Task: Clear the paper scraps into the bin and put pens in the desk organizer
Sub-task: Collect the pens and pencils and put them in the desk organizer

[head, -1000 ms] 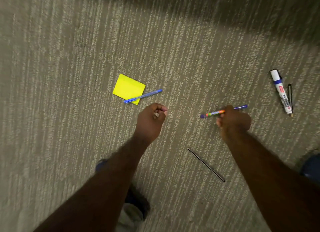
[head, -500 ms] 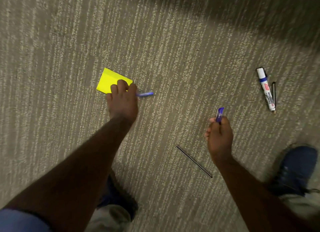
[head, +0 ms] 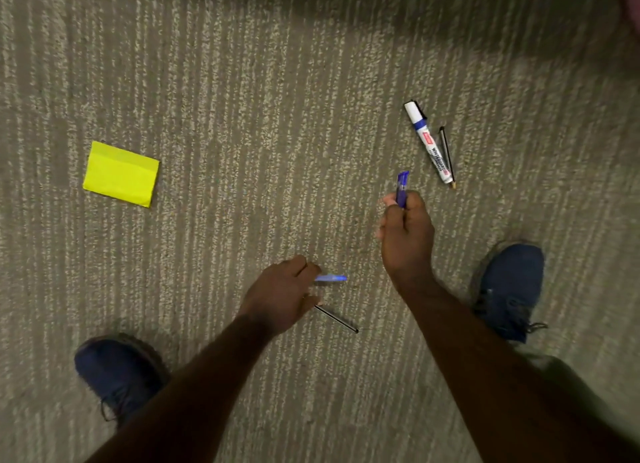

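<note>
Head view: left hand point(head: 282, 294) grips blue pen point(head: 330, 278), fingers reaching thin black pen point(head: 336, 319) on carpet floor point(head: 242, 99). Right hand point(head: 407, 236) clenched around purple pen point(head: 401, 188). Black pen looks light, stiff, slim; pinch mid-barrel.

Both bare arms are reaching forward and down. The left hand point(head: 282, 294) is hanging low with its fingers curled around a blue pen point(head: 330, 278), knuckles facing up. The right hand point(head: 407, 234) is sitting higher and farther forward, gripping a purple pen point(head: 402, 188) that is poking up out of the fist.
</note>
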Tool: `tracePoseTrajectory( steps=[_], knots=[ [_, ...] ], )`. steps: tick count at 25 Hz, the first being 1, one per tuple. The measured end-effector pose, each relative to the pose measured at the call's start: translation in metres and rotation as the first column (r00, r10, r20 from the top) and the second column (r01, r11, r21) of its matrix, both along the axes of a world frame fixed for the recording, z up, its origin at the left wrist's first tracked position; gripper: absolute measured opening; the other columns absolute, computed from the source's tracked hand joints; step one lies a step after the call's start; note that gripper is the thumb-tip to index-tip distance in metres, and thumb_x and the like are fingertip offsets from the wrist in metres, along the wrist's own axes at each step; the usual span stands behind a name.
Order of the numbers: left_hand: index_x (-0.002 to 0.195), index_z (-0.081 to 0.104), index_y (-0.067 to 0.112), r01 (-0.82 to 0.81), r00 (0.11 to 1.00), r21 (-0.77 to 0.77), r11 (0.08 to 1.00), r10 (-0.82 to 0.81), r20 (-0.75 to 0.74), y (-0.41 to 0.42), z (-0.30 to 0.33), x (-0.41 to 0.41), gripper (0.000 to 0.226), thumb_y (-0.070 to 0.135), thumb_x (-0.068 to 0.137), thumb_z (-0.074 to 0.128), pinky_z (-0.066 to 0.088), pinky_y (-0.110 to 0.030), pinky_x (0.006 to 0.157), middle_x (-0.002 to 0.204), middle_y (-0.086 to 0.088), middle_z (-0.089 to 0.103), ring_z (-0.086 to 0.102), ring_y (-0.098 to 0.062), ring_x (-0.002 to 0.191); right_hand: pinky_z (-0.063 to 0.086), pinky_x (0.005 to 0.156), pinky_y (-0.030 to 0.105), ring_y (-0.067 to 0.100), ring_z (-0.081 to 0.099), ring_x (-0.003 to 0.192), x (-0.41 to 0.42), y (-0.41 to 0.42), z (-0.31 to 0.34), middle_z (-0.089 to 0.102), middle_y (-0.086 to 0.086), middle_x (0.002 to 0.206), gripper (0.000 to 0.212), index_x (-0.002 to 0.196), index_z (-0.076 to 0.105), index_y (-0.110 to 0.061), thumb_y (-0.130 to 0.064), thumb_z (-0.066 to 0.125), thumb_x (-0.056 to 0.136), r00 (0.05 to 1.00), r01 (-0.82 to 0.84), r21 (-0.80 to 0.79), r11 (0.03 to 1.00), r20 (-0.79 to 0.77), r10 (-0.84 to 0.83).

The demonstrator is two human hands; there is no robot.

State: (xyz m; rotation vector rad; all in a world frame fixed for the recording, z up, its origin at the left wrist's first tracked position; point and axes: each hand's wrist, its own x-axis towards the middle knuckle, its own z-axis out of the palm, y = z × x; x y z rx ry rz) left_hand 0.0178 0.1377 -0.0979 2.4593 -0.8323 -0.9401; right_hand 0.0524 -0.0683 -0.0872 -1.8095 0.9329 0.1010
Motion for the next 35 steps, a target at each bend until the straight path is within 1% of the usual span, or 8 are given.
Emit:
tracePoseTrajectory(
  steps=[6,12,14,17,21,27,32,35],
  knots=[
    [0.082,0.067,0.015,0.134,0.991,0.033,0.99,-0.134,-0.019,-0.013,0.0,0.006,0.04,0.027,0.051,0.089,0.05,-0.03,0.053,0.082,-0.006,0.064,0.064,-0.028,0.062,0.043,0.056,0.061,0.025,0.04,0.057,-0.021,-0.017,0.003,0.044,0.008,0.061,0.018,0.076,0.047,-0.021,-0.035,0.045,0.087,0.999,0.042,0.073,0.996,-0.036,-0.04],
    [0.07,0.066,0.018,0.298,0.951,0.05,0.953,-0.301,0.072,-0.01,-0.001,0.011,0.023,0.018,0.058,0.085,0.049,-0.027,0.05,0.075,-0.002,0.066,0.065,-0.023,0.06,0.043,0.054,0.058,0.028,0.042,0.055,-0.035,-0.029,0.001,0.046,0.014,0.063,0.027,0.083,0.05,-0.009,-0.035,0.044,0.088,0.998,0.047,0.081,0.996,-0.048,-0.044],
    [0.075,0.067,0.015,0.197,0.973,0.051,0.979,-0.202,0.112,-0.011,-0.002,0.019,0.02,0.017,0.063,0.084,0.052,-0.029,0.052,0.078,-0.004,0.067,0.066,-0.026,0.063,0.044,0.054,0.058,0.026,0.042,0.055,-0.032,-0.034,0.003,0.047,0.013,0.063,0.025,0.081,0.049,-0.012,-0.036,0.044,0.088,0.996,0.077,0.09,0.993,-0.051,-0.073],
    [0.088,0.067,0.013,-0.192,0.98,-0.029,0.981,0.193,0.046,-0.031,0.004,0.04,0.011,0.02,0.081,0.071,0.049,-0.032,0.062,0.08,-0.004,0.063,0.06,-0.024,0.07,0.045,0.058,0.06,0.027,0.043,0.058,-0.021,-0.044,0.007,0.048,0.014,0.065,0.021,0.082,0.051,-0.015,-0.034,0.045,0.087,0.988,0.152,0.059,0.987,-0.049,-0.149],
    [0.079,0.065,0.023,-0.709,0.701,-0.079,0.701,0.688,-0.187,-0.103,0.018,0.079,0.009,0.03,0.081,0.071,0.039,-0.008,0.062,0.07,0.013,0.062,0.056,0.004,0.064,0.047,0.06,0.059,0.027,0.045,0.059,-0.004,-0.069,0.011,0.05,0.011,0.066,0.015,0.081,0.051,-0.018,-0.03,0.046,0.088,0.971,0.239,0.017,0.971,-0.023,-0.238],
    [0.079,0.067,0.012,-0.871,0.467,-0.043,0.489,0.799,-0.378,-0.219,0.022,0.116,0.017,0.028,0.079,0.072,0.041,-0.021,0.058,0.067,0.002,0.068,0.057,-0.005,0.056,0.048,0.062,0.058,0.03,0.048,0.06,0.009,-0.114,0.008,0.054,0.014,0.069,0.022,0.083,0.052,-0.016,-0.037,0.044,0.085,0.961,0.274,-0.025,0.961,-0.022,-0.275],
    [0.074,0.059,0.016,-0.881,0.437,0.053,0.471,0.85,-0.294,-0.26,0.013,0.117,0.022,0.035,0.081,0.069,0.036,-0.024,0.063,0.063,0.008,0.059,0.055,-0.013,0.062,0.046,0.069,0.062,0.03,0.047,0.066,0.014,-0.142,0.002,0.053,0.015,0.073,0.015,0.085,0.052,-0.016,-0.029,0.048,0.09,0.95,0.31,0.009,0.951,-0.032,-0.309],
    [0.077,0.061,0.014,-0.935,0.313,0.033,0.352,0.867,-0.387,-0.257,0.01,0.113,0.024,0.032,0.091,0.054,0.04,-0.03,0.065,0.068,0.002,0.059,0.052,-0.018,0.064,0.05,0.068,0.055,0.028,0.049,0.065,0.022,-0.151,0.003,0.054,0.013,0.072,0.017,0.083,0.055,-0.01,-0.023,0.051,0.094,0.968,0.248,0.019,0.969,-0.044,-0.247]
  ],
)
